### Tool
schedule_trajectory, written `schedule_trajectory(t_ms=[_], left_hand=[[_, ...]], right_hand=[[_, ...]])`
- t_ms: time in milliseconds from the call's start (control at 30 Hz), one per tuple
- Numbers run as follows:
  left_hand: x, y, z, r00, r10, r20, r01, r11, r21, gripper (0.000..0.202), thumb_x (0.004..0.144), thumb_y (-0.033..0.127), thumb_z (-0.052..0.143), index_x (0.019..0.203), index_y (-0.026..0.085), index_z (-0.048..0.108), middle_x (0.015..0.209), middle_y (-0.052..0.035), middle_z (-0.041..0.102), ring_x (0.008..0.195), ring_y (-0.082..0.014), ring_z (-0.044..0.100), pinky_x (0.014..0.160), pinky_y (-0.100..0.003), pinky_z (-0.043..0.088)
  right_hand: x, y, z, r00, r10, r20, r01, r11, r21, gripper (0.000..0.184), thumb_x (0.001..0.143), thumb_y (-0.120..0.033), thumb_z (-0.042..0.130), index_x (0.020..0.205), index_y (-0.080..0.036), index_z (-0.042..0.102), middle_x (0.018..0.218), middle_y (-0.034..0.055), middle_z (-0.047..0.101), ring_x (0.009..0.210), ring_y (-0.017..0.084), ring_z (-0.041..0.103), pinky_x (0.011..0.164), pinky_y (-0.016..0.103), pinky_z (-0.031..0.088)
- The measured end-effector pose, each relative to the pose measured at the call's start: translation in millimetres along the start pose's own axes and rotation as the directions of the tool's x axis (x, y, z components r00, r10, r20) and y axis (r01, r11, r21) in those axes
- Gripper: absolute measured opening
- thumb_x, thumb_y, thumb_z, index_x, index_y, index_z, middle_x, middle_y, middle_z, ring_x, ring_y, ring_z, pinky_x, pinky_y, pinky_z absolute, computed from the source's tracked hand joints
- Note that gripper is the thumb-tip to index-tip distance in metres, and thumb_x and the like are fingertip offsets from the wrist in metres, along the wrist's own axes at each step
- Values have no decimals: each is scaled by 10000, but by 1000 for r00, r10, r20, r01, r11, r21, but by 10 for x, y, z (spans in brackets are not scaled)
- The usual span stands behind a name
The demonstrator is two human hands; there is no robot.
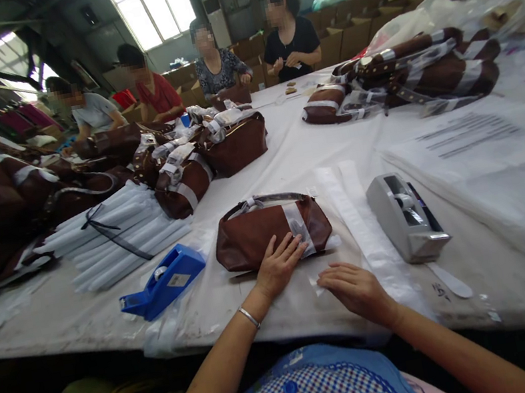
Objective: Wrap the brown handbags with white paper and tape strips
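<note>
A brown leather handbag (253, 233) lies on the table in front of me, its handle folded toward the far side. A band of translucent wrapping (296, 216) runs across its right part. My left hand (279, 267) rests flat on the bag's near face, fingers stretched out over the lower end of that band. Just right of it and nearer to me, my right hand (355, 290) is held above the table, fingers together. A small piece of clear tape (317, 286) shows at its fingertips; the thumb is mostly hidden.
A blue tape dispenser (163, 283) sits left of the bag, a grey tape dispenser (406, 218) right. White wrapping strips (358, 206) and large white sheets (500, 161) lie rightward. A tied bundle of white rolls (112, 240) and piled brown bags (236, 147) stand beyond. Several people work across the table.
</note>
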State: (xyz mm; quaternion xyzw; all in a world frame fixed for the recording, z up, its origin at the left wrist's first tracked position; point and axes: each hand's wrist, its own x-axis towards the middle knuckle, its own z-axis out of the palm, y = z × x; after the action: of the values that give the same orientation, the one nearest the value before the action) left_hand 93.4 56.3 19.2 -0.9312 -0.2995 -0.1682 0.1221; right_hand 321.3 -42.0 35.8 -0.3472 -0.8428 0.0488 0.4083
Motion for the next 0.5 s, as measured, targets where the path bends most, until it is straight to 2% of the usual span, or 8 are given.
schedule_trajectory(t_ms=[100, 200, 333, 500], left_hand=[[-24, 30, -5, 1000, 10, 15, -10, 1000, 13, 527, 1001, 139, 438, 1515, 230, 363, 1526, -70, 467, 1449, -196, 365, 1236, -467, 236], [-53, 66, 15, 1000, -14, -27, 14, 1000, -16, 481, 1014, 144, 420, 1490, 207, 403, 1422, -80, 564, 1344, -178, 491, 1233, -429, 255], [-77, 80, 59, 996, -13, -88, 8, 998, -63, 420, 1015, 157, 446, 1431, 209, 477, 1288, -71, 644, 1233, -172, 572, 1210, -449, 317], [-73, 83, 72, 988, -53, -146, 33, 990, -138, 323, 1017, 186, 463, 1313, 243, 580, 1267, -38, 668, 1184, -162, 604, 1188, -454, 362]], right_hand=[[145, 42, -46, 1000, -10, 5, 10, 1000, -8, 266, 942, -80, 527, 1131, -227, 642, 1030, 44, 753, 975, 167, 700, 1005, 400, 535], [315, 117, -82, 1000, -11, -10, 10, 999, -32, 245, 944, -101, 533, 1125, -220, 646, 1050, 57, 746, 1026, 193, 684, 1014, 411, 528], [563, 240, -110, 1000, 6, -19, -7, 999, -34, 224, 958, -142, 528, 1130, -225, 646, 1054, 61, 739, 1017, 205, 678, 1009, 422, 524], [725, 308, -114, 999, 28, 19, -28, 999, -18, 199, 957, -149, 532, 1102, -230, 642, 977, 59, 728, 950, 213, 681, 936, 409, 553]])
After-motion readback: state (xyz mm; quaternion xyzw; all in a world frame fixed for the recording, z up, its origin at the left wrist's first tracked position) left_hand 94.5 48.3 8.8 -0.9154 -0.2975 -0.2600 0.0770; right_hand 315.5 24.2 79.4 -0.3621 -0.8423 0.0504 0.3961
